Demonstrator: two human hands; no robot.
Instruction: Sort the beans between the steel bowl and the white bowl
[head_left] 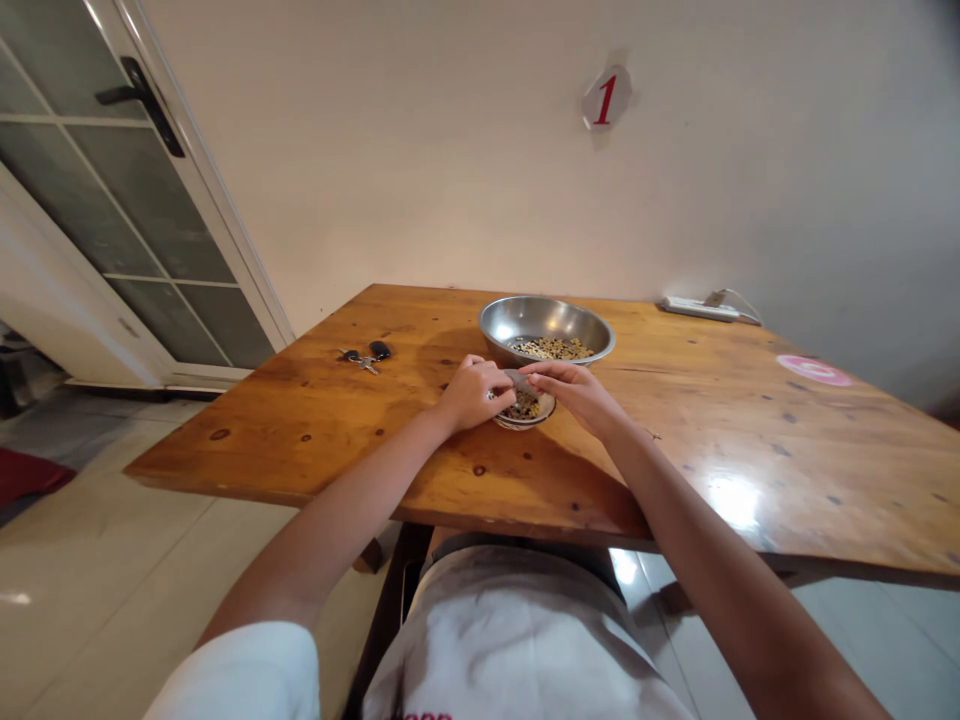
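A small bowl (523, 423) stands near the front of the table, with small dark and yellowish pieces (525, 405) in it. My left hand (474, 392) is curled over the bowl's left side, its fingertips inside the rim; whether they grip a piece cannot be made out. From the right, my right hand (576, 393) reaches over the bowl, thumb and fingers drawn together in a pinch. Anything between those fingertips is too small to name. Just behind the bowl sits a wide metal basin (495, 322) holding many small golden-brown pieces (555, 348).
On the wooden table (420, 470), a bunch of keys (367, 357) lies to the left. A white power strip (701, 308) with a plug rests at the back right, near a round pink sticker (814, 370). Behind the table is a wall; a glazed door (142, 190) stands left.
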